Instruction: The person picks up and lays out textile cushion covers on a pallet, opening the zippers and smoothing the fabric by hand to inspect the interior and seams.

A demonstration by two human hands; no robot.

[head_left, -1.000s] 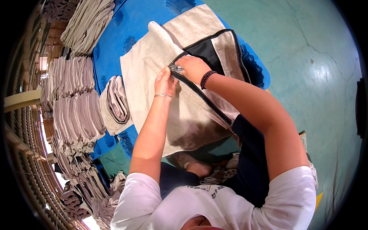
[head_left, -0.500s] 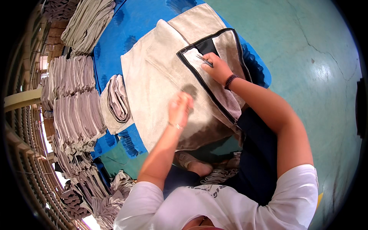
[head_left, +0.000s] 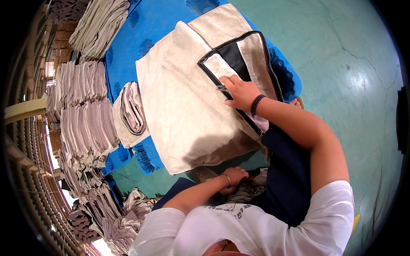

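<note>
A large beige cloth piece (head_left: pixel 179 94) lies spread before me. At its right side is a black-edged opening (head_left: pixel 211 79) with black fabric (head_left: pixel 234 57) showing inside. My right hand (head_left: pixel 244 94) rests on this edging, closed around small thread snips (head_left: pixel 222 88) whose metal tips stick out to the left. Down near my lap, my left hand (head_left: pixel 237 175) is off the cloth, its fingers curled in. Whether anything is inside those fingers is hidden. Beneath and beside it are loose cloth pieces (head_left: pixel 243 192) between my legs.
Under the cloth is a blue surface (head_left: pixel 124 51) with dark patches. A folded beige bundle (head_left: pixel 131 109) sits left of the cloth. Tall stacks of folded cloth (head_left: pixel 83 123) line the left side, with more heaped cloth (head_left: pixel 136 202) below. Green floor (head_left: pixel 341 111) extends on the right.
My left hand has come off the cloth and down to my lap. My right hand, with the snips, has slid nearer along the edging, uncovering more black fabric.
</note>
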